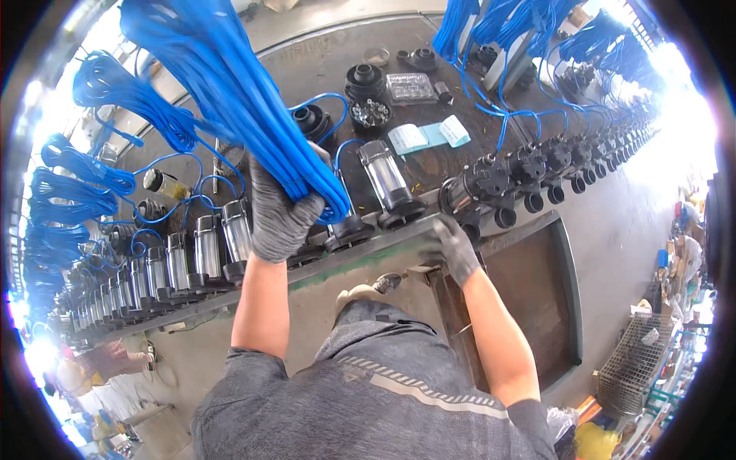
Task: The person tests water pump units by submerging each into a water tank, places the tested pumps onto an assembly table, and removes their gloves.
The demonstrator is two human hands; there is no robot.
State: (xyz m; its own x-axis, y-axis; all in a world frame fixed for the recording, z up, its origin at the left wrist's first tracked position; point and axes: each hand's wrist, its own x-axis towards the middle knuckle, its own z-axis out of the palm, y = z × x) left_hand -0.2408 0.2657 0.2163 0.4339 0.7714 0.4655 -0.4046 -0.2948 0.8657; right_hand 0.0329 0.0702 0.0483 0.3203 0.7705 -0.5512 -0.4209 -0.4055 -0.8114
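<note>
In a dark grey work glove, my left hand (285, 207) is closed around the lower end of a thick coiled bundle of blue cable (245, 100), which rises toward the upper left. My right hand (454, 249), gloved as well, is at the table's front edge with its fingers apart and nothing visible in them. Between the hands, a silver cylindrical motor body (386, 176) with a black base stands upright on the table. Another motor body (351, 222) is partly hidden behind the cable bundle. To the right of them begins a row of black pump housings (484, 178).
Along the left edge runs a row of silver motor bodies (207, 244), with several blue cable coils (130, 96) behind. Farther back are a bowl of small metal parts (371, 113), a clear tray (411, 88) and paper slips (429, 136). A metal-framed cart (571, 287) stands below right.
</note>
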